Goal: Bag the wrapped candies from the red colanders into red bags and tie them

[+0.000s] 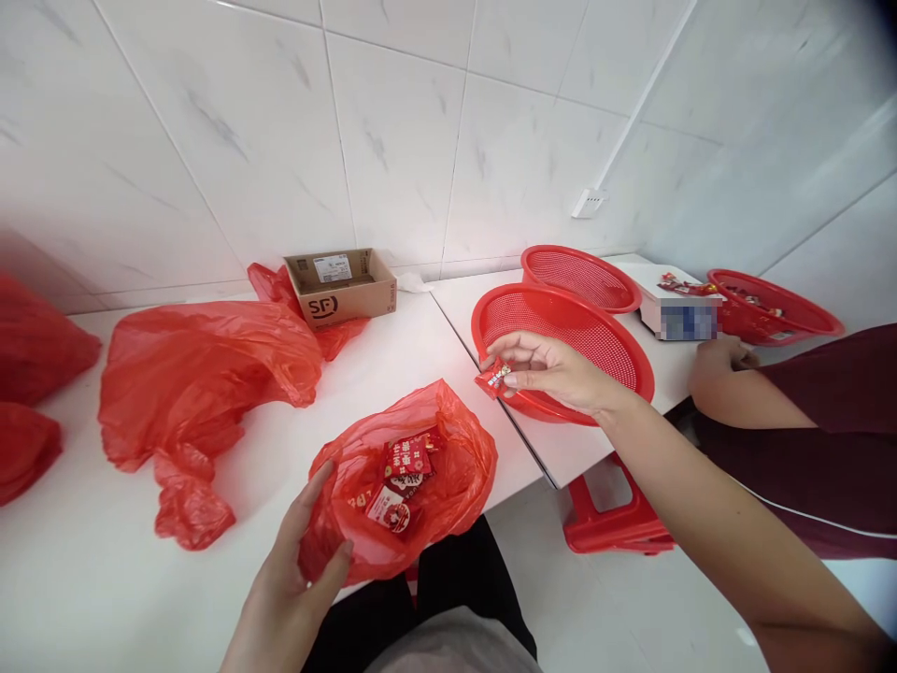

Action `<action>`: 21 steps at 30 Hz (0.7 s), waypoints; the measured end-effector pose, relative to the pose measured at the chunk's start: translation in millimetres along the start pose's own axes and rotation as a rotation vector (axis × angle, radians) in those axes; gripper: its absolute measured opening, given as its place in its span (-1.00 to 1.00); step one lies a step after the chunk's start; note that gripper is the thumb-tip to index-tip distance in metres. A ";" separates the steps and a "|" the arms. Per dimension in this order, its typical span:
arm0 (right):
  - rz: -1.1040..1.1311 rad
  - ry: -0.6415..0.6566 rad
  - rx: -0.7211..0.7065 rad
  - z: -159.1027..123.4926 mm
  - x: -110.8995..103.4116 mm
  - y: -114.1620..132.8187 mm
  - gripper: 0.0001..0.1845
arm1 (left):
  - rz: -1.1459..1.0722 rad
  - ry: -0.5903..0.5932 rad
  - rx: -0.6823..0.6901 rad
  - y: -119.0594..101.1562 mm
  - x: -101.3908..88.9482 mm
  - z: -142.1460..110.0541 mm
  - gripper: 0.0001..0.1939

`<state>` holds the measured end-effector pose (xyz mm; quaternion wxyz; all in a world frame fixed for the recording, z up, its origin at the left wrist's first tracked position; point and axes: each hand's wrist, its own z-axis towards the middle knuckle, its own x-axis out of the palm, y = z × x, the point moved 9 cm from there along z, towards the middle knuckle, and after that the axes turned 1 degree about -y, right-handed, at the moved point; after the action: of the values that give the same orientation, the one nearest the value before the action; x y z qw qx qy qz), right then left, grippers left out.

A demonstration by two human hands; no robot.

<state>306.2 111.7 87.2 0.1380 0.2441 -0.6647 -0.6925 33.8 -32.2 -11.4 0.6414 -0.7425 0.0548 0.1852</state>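
Note:
My left hand [291, 570] grips the near rim of a red plastic bag [448, 467] that lies open at the table's front edge. Inside the bag are several small red packets [401, 477]. My right hand [553, 369] is stretched out to the right and pinches one small red packet [494, 378] between thumb and fingers. It holds the packet just at the near rim of a large red mesh basket [561, 322], which looks empty where I can see into it.
A second red basket [581, 276] sits behind the first. A crumpled red bag [203, 374] and an SF cardboard box [343, 285] lie at back left. Another person's arm [743, 388] rests at right, near a scale [683, 304] and a third basket [775, 308]. A red stool [609, 523] stands below.

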 end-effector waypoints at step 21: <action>-0.295 0.110 0.021 37.6 126.6 -39.3 -0.48 | -0.087 0.046 -0.012 4.9 1.5 -3.5 -0.28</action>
<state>185.2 81.6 28.6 0.0685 0.3783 -0.6201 -0.6838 34.3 -36.2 -16.0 0.6429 -0.7521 0.0361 0.1403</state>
